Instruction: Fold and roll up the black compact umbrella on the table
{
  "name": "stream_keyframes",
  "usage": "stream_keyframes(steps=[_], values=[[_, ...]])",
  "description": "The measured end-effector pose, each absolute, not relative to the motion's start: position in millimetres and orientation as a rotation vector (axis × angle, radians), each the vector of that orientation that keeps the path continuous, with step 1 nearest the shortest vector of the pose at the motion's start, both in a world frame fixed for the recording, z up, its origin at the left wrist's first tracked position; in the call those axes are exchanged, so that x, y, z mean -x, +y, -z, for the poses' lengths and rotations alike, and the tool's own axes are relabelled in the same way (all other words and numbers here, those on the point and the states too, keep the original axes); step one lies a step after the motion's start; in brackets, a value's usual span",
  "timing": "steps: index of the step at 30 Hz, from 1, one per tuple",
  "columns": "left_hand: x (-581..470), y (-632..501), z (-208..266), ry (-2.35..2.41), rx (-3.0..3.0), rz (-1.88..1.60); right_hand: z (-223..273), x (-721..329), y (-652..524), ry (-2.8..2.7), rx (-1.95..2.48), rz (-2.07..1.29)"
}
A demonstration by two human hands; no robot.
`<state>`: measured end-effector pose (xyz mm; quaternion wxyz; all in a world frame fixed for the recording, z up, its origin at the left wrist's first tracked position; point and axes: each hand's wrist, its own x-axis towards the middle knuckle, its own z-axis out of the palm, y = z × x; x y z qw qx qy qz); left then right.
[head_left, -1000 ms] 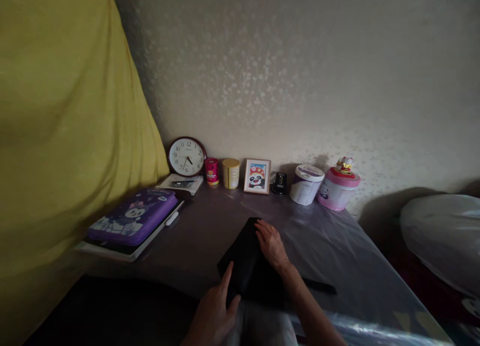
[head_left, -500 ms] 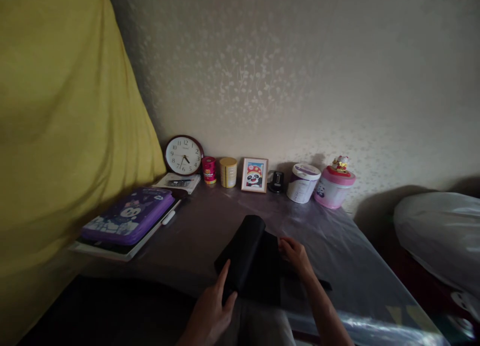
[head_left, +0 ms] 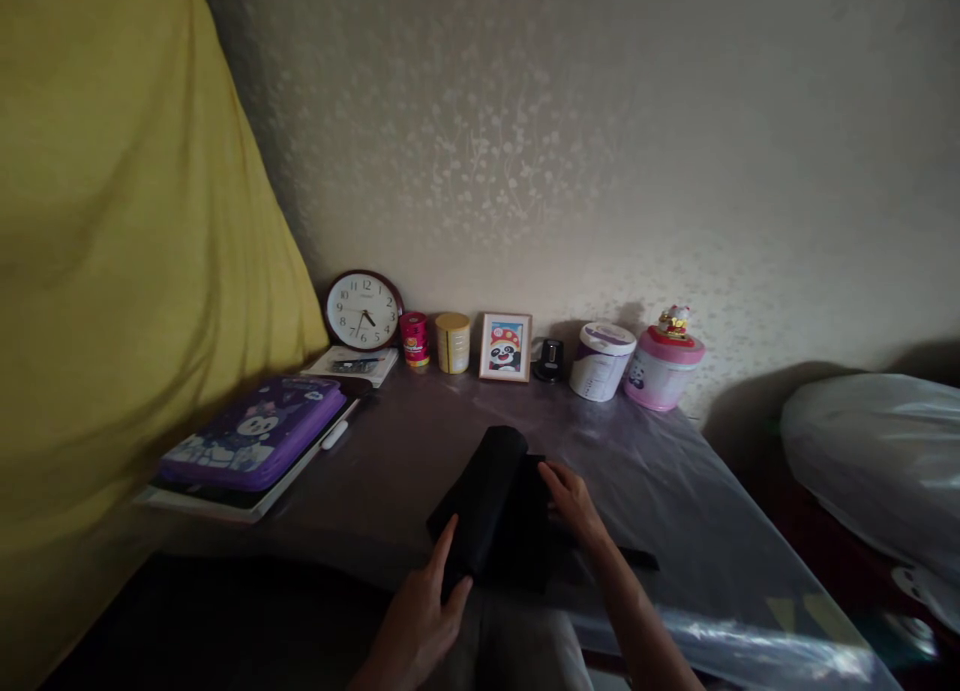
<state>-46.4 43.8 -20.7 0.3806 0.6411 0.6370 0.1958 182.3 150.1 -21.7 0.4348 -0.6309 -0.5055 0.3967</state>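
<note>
A black sheet-like item (head_left: 487,491), partly rolled or folded over itself, lies near the front of the table; its exact kind is too dark to make out. My left hand (head_left: 424,606) grips the near left end of the roll, forefinger along its side and thumb at its lower end. On the other side, my right hand (head_left: 570,501) is closed on the upper right edge of the flat part, fingers pinched on it. A dark strap-like piece (head_left: 637,558) sticks out to the right beneath my right forearm.
A purple case (head_left: 255,436) lies on books at the left, near a yellow curtain (head_left: 112,221). Along the wall stand a clock (head_left: 364,311), a pink can (head_left: 414,339), a yellow can (head_left: 453,343), a picture frame (head_left: 505,347), a white tub (head_left: 601,363) and a pink-lidded tub (head_left: 660,371).
My right hand has moved slightly left and up, bringing the edge of the black sheet closer to the roll. My left hand stays nearly in place on the roll.
</note>
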Motion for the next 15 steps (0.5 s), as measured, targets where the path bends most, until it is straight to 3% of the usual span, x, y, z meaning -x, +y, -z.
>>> stream_keyframes(steps=[6,15], values=[[47.0,43.7,21.5,1.608,-1.636,-0.543,38.7,-177.1,157.9,-1.413,1.625,-0.669],[46.9,42.6,15.8,1.48,-1.477,-0.669,21.2,-173.6,160.6,-1.318,1.429,-0.851]])
